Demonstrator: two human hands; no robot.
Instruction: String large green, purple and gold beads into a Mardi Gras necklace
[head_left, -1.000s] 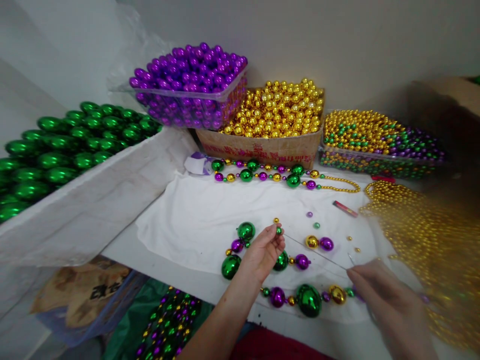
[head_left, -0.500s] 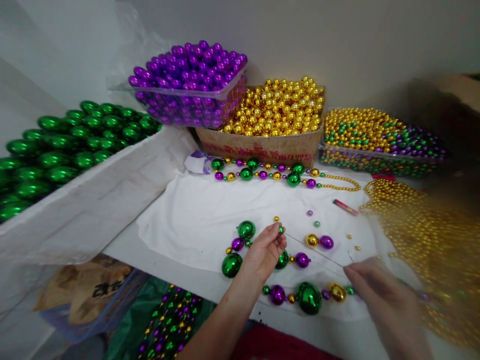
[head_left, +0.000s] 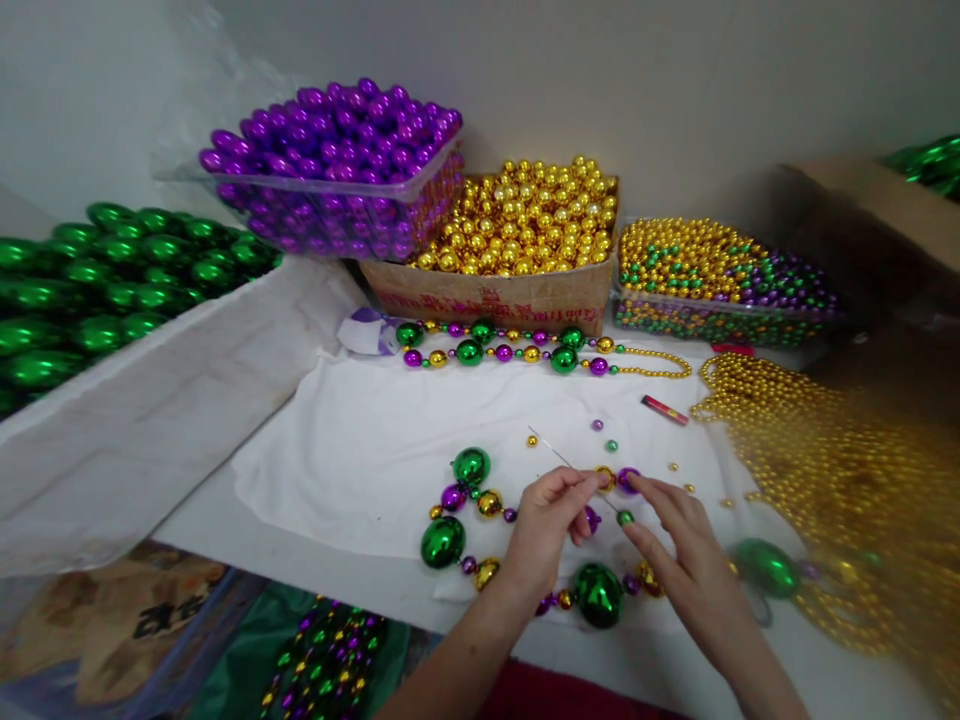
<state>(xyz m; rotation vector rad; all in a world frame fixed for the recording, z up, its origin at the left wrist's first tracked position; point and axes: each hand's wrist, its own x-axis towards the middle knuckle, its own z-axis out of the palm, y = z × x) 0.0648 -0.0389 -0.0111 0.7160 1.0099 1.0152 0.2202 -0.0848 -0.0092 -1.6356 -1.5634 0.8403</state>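
Note:
My left hand (head_left: pixel 541 525) is closed in a pinch on a thin needle (head_left: pixel 550 447), whose tip points up and to the left. Just right of its fingertips is a small green bead (head_left: pixel 625 517), in line with the needle. My right hand (head_left: pixel 686 560) has thumb and index finger apart around that bead. Its index fingertip reaches a purple ball (head_left: pixel 628 481) beside a gold ball (head_left: pixel 604 478); contact is unclear. Below and left lies a strand of mixed beads with large green balls (head_left: pixel 598 596), partly hidden by my hands.
Bins of purple beads (head_left: pixel 337 140), gold beads (head_left: pixel 525 215) and small mixed beads (head_left: pixel 697 265) line the back. Green balls (head_left: pixel 112 270) fill a white box (head_left: pixel 187 390). A bead necklace (head_left: pixel 504 353), a red marker-like stick (head_left: pixel 664 409) and gold chains (head_left: pixel 810 450) lie on white cloth.
My right hand has come left toward my left hand, its fingers now apart. My left hand has shifted from the green bead to the needle. The camera view has turned slightly right.

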